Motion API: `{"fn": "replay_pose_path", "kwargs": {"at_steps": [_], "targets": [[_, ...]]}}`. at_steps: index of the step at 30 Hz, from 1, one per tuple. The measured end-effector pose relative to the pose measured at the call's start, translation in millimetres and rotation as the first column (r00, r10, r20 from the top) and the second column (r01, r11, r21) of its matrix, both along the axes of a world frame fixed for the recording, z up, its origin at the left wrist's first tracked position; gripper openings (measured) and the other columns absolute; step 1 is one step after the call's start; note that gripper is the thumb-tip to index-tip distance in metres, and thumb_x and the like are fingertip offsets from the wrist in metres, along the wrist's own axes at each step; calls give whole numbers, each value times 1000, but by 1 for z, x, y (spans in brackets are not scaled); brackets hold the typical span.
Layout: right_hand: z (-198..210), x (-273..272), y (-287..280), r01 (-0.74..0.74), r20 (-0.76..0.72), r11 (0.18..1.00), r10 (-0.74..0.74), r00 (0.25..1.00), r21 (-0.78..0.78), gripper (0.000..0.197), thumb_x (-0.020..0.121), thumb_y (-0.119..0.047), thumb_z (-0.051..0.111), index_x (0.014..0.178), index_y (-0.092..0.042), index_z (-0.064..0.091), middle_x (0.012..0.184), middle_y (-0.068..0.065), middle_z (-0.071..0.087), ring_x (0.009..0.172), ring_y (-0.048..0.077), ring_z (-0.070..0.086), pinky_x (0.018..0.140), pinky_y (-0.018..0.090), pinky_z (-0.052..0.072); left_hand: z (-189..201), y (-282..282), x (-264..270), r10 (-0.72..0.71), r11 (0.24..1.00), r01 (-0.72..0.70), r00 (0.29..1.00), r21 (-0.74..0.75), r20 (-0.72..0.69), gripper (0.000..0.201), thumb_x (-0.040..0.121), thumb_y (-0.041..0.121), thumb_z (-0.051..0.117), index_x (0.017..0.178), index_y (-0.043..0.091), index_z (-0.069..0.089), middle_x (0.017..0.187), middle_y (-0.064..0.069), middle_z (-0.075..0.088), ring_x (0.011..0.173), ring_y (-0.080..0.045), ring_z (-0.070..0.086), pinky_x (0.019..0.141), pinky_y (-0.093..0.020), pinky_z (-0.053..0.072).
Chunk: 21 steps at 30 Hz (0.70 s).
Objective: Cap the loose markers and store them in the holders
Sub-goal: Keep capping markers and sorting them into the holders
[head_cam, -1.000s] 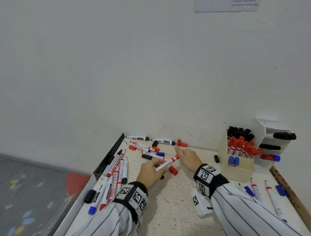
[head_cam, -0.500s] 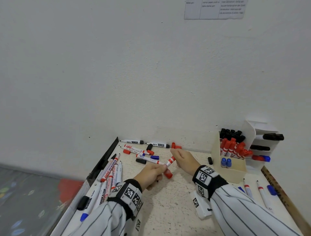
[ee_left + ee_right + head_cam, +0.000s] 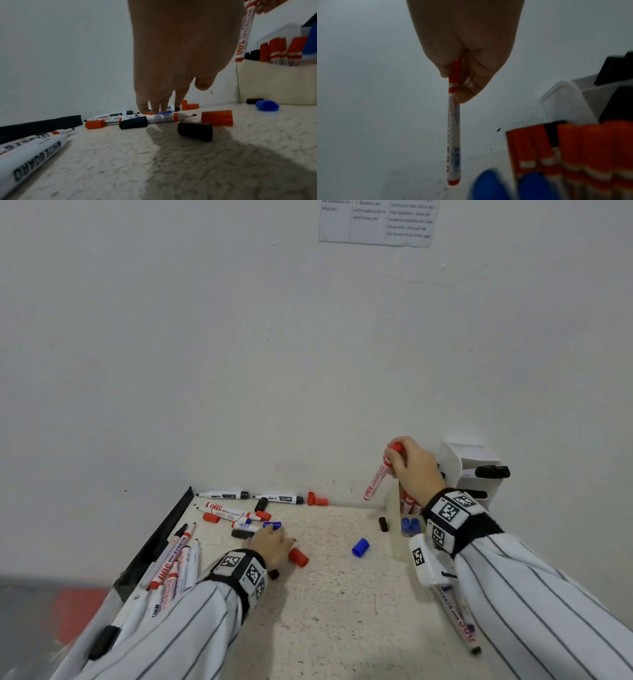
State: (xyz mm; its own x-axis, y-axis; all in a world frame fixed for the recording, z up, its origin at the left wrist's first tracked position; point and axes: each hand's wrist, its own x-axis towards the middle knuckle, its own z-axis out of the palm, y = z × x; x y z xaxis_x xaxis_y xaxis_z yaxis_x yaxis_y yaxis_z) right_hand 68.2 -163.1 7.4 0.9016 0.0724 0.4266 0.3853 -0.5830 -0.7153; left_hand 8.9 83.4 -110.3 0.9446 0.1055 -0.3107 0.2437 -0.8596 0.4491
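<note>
My right hand (image 3: 394, 460) pinches a capped red marker (image 3: 377, 479) by its cap end. The marker hangs nearly upright in the air, just left of the cream holder (image 3: 394, 537). The right wrist view shows the same hand (image 3: 453, 88) and marker (image 3: 453, 135) beside the red and blue markers stored in that holder (image 3: 573, 155). My left hand (image 3: 274, 534) is down on the table among loose markers. Its straight fingertips (image 3: 157, 108) touch an uncapped marker (image 3: 164, 117) and hold nothing.
Loose caps lie about: red (image 3: 298, 557), blue (image 3: 360, 547), black (image 3: 383, 523). Several uncapped markers (image 3: 174, 563) lie along the left edge, more at the wall (image 3: 222, 495) and under my right forearm (image 3: 459, 621). A white tiered holder (image 3: 459, 460) keeps black markers.
My right hand has lifted the red marker up and to the right, toward the holder. My left hand has let go of it and dropped onto the pile of loose markers.
</note>
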Motion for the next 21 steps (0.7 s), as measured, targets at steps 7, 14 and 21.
{"fn": "replay_pose_path", "kwargs": {"at_steps": [7,14,21], "targets": [[4,11,-43,162,-16,968,-168,986,-192,10,96,-17,44,95,-13,53,86,13,62,80,28,60,70,31,46,-15,8,8,-131,929,136,991,343,-38,53,100,35,26,149,16,17,157,-4,12,145,-22,10,116,-45,10],[9,4,-42,166,-24,959,-176,984,-228,18,99,-17,36,107,-10,50,90,5,54,81,19,51,71,27,38,-9,12,6,-144,973,124,985,193,91,44,96,23,44,139,14,39,145,-6,32,129,-22,40,110,-33,32],[-13,8,-42,88,-134,906,-156,979,-415,22,94,-4,45,112,-1,57,112,14,50,104,28,50,86,22,38,-13,16,7,-166,970,139,978,201,127,41,95,16,46,135,16,42,145,-2,31,133,-19,34,111,-32,29]]}}
